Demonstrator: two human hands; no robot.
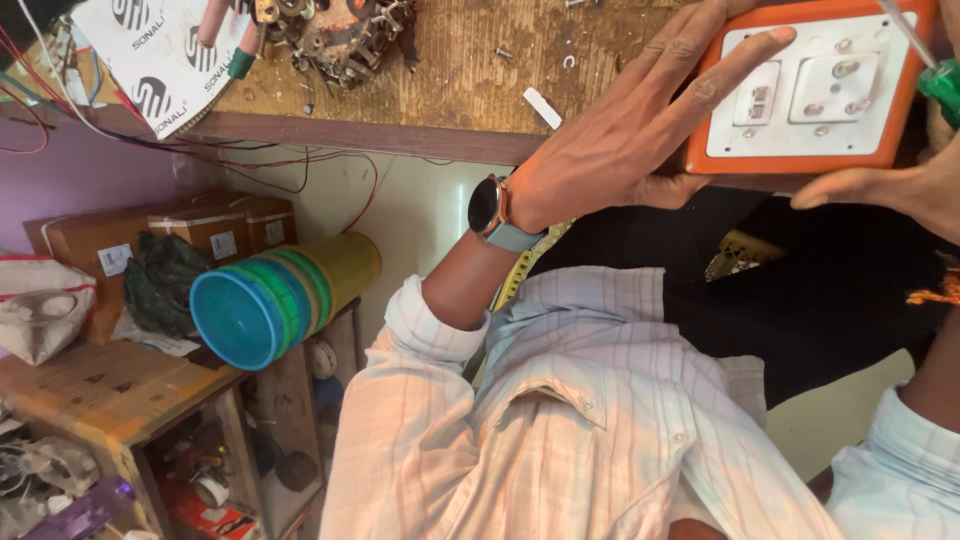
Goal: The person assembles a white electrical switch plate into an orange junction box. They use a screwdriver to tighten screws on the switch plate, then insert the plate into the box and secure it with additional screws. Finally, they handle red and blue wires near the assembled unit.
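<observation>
An orange electrical box (812, 160) with a white plate, a switch and a three-pin socket lies at the edge of the wooden workbench (450, 70), upper right. My left hand (620, 140), with a wristwatch on it, lies flat over the box's left side, fingers spread across the plate. My right hand (890, 190) sits at the box's lower right corner, partly cut off by the frame edge. It grips a green-handled screwdriver (941, 88) whose metal shaft slants up over the box's top right corner.
Loose screws, a white strip and a heap of metal parts (345, 40) lie on the bench, with printed white paper (160, 60) and red wires at its left. Below left, a wooden shelf (110, 390) carries cardboard boxes, cloth and stacked plastic tubs (270, 300).
</observation>
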